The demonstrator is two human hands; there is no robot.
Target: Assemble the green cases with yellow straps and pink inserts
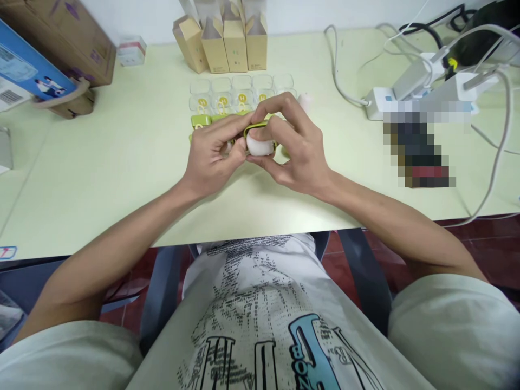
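Observation:
A smooth white rounded case (260, 146), which looks like an earbud case, is partly inside a green cover (248, 130) above the table. My left hand (213, 154) is closed on its left side, with thumb and fingertips pressed against it. My right hand (298, 146) curls over its top and right, index finger at the cover's upper rim and thumb beneath. The fingers hide much of both pieces. Just beyond my hands are several green covers (200, 120) and rows of clear plastic covers (242, 99) with yellow round marks.
Several opened brown cardboard boxes (234, 47) stand against the wall. A small white box (132, 51) and large cartons (69, 38) are at the back left. White power strips (379, 103) with cables and a pixelated dark object (418, 151) lie on the right.

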